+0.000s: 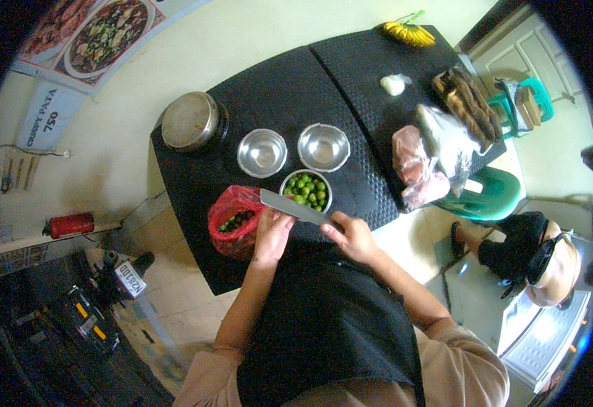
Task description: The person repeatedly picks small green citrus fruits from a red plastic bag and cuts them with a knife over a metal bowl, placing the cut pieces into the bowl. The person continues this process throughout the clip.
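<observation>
My right hand [351,238] grips the handle of a wide-bladed kitchen knife [294,207], its blade pointing left. Under and beside the blade is my left hand [273,233]; the blade covers part of its fingers, so I cannot tell whether it holds anything. Just past the knife stands a metal bowl full of small green citrus fruits [305,191]. A red plastic bag [232,241], mouth up, sits left of my left hand with more green fruits inside. Beyond them are two shiny metal bowls [262,152], [324,147] with nothing seen in them.
A large round metal pot [189,121] stands at the black table's [276,91] left end. On the right lie filled plastic bags [444,142], brown charred-looking pieces [467,104], a white bag [394,84] and bananas [411,34]. A person [525,254] bends beside green chairs [490,196].
</observation>
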